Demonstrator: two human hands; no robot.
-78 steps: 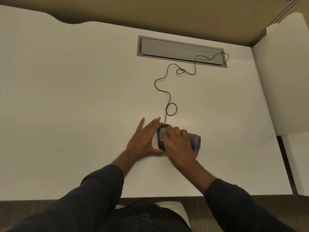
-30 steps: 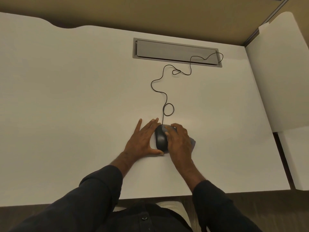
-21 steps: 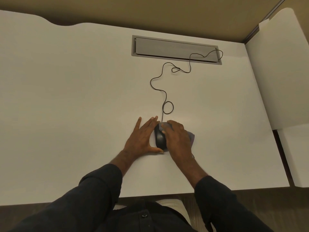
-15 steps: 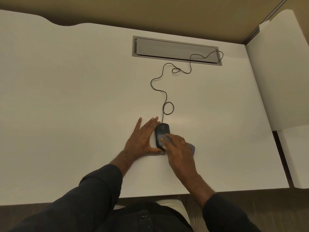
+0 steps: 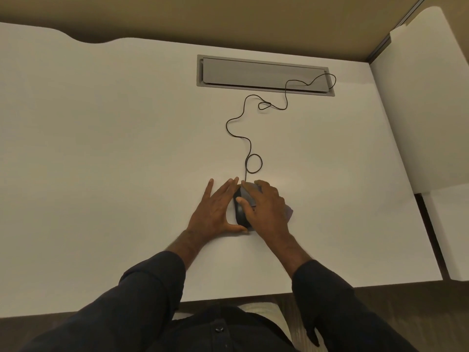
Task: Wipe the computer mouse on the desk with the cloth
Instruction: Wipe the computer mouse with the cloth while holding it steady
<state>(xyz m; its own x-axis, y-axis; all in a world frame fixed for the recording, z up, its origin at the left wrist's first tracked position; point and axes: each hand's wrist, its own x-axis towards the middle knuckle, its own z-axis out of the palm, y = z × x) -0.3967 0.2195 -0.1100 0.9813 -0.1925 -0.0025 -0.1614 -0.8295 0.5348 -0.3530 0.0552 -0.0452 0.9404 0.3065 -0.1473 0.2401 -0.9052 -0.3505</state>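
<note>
Mid-wipe: your right hand [image 5: 266, 209] presses the cloth [image 5: 288, 213] onto the mouse [image 5: 239, 212], your flat left hand [image 5: 213, 212] braces it; its near end probably remains.

A grey cable hatch [image 5: 264, 74] is set flush into the far side of the top, long and narrow, its lid apparently closed. A tan partition [image 5: 228, 19] runs along the back edge. To the right stands a white side panel [image 5: 421, 102], with a second white surface [image 5: 454, 232] beyond a dark gap [image 5: 429, 229]. Dark flooring [image 5: 406, 306] shows below the near edge.
</note>
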